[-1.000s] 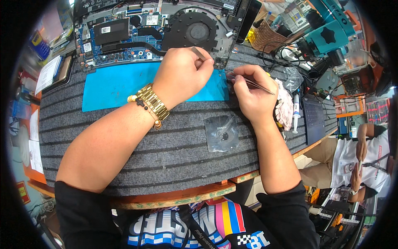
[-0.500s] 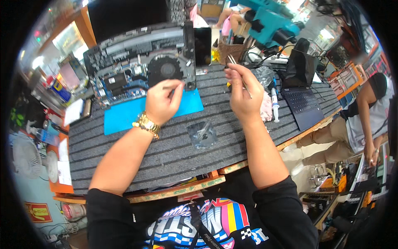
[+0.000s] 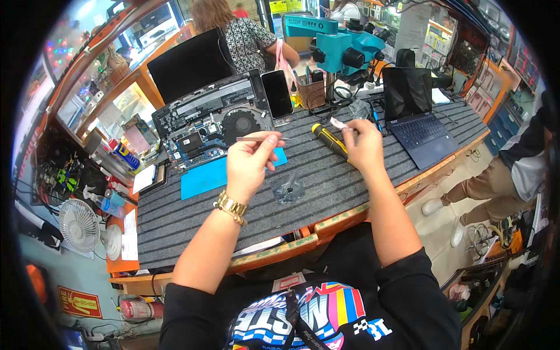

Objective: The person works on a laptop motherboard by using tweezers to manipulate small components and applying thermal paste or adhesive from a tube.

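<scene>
My left hand (image 3: 252, 160) is raised over the front of a blue mat (image 3: 204, 179), pinching slim metal tweezers (image 3: 248, 139) that lie roughly level. Behind it, an opened laptop chassis (image 3: 204, 131) leans back, showing its fan, board and battery. My right hand (image 3: 366, 146) is closed on a crumpled whitish tissue or cloth (image 3: 337, 123), which sticks out past the fingertips. A yellow-and-black screwdriver (image 3: 329, 140) lies beside that hand, its lower end hidden by the fingers. Between my forearms, a small clear plastic bag (image 3: 289, 189) holds something dark.
A dark laptop (image 3: 417, 131) stands open at the right. Behind are a phone (image 3: 276, 94), a brown pen holder (image 3: 311, 93) and a teal microscope (image 3: 344, 49). A white fan (image 3: 80, 223) stands left. One person (image 3: 245, 44) is beyond the bench, another (image 3: 496, 169) to the right.
The tweezers, earlier in my right hand, now appear in my left. My right hand has come down and taken the whitish tissue or cloth. The head view has shifted, showing more background.
</scene>
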The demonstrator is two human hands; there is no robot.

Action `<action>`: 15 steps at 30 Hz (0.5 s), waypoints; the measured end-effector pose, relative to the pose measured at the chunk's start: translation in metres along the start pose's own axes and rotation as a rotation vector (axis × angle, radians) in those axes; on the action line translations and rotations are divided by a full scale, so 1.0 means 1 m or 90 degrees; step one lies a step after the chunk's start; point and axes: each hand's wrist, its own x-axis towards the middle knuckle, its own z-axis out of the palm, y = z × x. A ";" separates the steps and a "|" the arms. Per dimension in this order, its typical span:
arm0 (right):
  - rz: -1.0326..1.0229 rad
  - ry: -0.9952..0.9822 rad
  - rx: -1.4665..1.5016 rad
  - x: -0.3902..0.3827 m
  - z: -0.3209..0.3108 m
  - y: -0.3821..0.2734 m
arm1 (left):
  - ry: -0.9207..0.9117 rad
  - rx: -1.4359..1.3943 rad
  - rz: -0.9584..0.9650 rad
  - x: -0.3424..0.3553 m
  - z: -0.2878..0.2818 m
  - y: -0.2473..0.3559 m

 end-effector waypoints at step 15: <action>0.326 -0.092 0.791 -0.059 -0.071 -0.083 | -0.093 -0.197 -0.015 -0.047 0.076 0.020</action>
